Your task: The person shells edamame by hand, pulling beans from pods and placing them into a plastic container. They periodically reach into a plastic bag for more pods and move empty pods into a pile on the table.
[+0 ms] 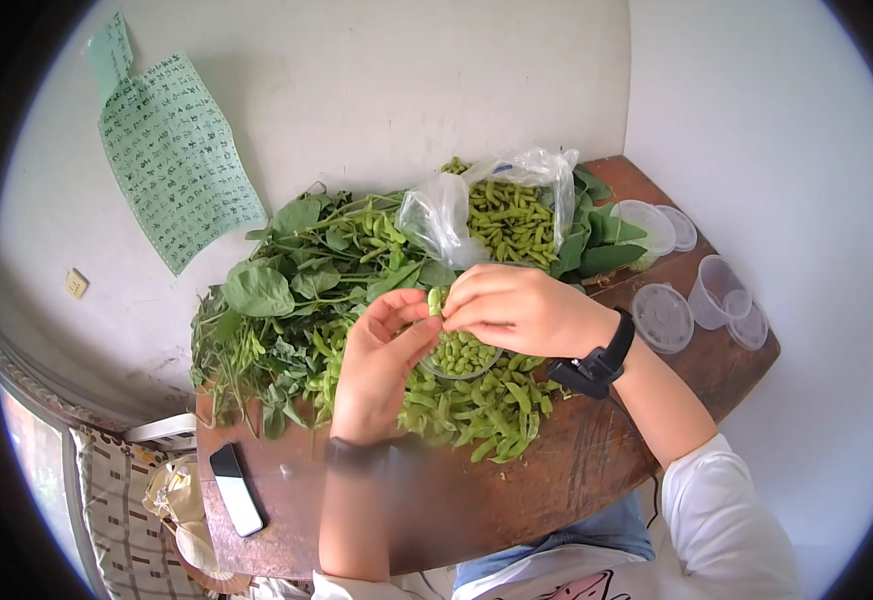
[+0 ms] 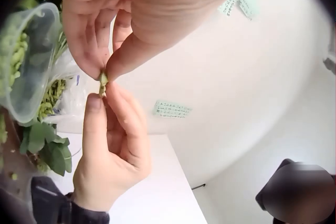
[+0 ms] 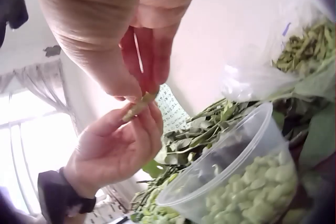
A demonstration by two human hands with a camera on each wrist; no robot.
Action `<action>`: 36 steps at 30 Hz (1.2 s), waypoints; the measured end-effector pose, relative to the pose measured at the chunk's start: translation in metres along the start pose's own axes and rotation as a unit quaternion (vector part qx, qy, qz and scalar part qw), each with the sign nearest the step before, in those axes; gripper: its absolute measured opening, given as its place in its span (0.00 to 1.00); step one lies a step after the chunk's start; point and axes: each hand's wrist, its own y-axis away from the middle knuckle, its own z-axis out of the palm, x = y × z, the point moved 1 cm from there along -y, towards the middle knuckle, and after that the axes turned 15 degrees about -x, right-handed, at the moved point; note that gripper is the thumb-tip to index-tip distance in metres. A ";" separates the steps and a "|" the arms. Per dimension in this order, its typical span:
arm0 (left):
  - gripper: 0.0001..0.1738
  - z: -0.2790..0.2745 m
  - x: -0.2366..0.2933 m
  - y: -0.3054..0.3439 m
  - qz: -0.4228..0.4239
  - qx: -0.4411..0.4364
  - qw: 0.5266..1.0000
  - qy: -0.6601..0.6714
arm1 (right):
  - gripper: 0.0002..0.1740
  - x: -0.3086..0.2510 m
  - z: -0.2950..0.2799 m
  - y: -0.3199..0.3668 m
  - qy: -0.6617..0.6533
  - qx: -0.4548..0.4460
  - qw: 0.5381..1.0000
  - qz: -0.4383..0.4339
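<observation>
Both hands meet over a clear plastic tub [image 1: 462, 352] of shelled green beans and share one green bean pod [image 1: 437, 300]. My left hand [image 1: 419, 318] pinches the pod from the left. From the other side my right hand [image 1: 457, 312], with a black band on its wrist, pinches it too. In the left wrist view the left hand [image 2: 105, 71] holds the pod [image 2: 103, 83] from above and the right hand [image 2: 105, 97] from below. In the right wrist view the right hand [image 3: 142, 90] and left hand [image 3: 139, 118] pinch the pod [image 3: 137, 107] beside the tub [image 3: 247, 182].
A heap of pods [image 1: 477, 405] lies in front of the tub on a brown wooden table [image 1: 577, 470]. Leafy stems [image 1: 287, 290] cover the left and back. A clear bag of pods [image 1: 512, 215] stands behind. Empty cups [image 1: 717, 290] and lids [image 1: 663, 317] sit right; a phone [image 1: 236, 488] lies near left.
</observation>
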 end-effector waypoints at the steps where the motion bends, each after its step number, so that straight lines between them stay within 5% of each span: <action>1: 0.20 0.004 0.004 0.001 0.007 0.018 1.000 -0.016 | 0.10 0.000 0.001 0.000 -0.051 0.013 0.998 0.039; 8: 0.24 0.006 0.003 -0.001 0.025 0.034 0.991 -0.125 | 0.14 0.004 0.017 -0.004 -0.169 0.065 0.964 0.193; 11: 0.24 0.010 0.009 0.000 0.021 0.023 0.984 -0.173 | 0.12 0.008 0.023 0.000 -0.363 0.093 0.889 0.263; 14: 0.24 0.014 0.012 0.001 0.008 0.012 0.977 -0.213 | 0.11 0.007 0.017 0.001 -0.392 0.061 0.871 0.291; 19: 0.23 0.013 0.008 0.000 -0.010 0.015 0.977 -0.213 | 0.09 0.000 0.012 0.000 -0.378 0.035 0.863 0.333; 25: 0.22 0.007 0.007 0.000 -0.029 0.048 0.973 -0.225 | 0.11 0.001 0.007 0.004 -0.213 -0.074 0.924 0.307; 30: 0.21 0.009 0.006 -0.001 -0.010 0.016 0.982 -0.190 | 0.09 -0.003 0.009 -0.002 -0.131 0.037 0.938 0.317; 33: 0.22 0.013 0.005 -0.002 0.015 0.020 0.977 -0.213 | 0.09 0.002 0.010 0.002 -0.117 0.009 0.955 0.272; 36: 0.17 0.011 -0.001 0.000 0.108 0.098 0.910 -0.388 | 0.06 -0.002 0.004 0.001 -0.060 0.052 0.962 0.262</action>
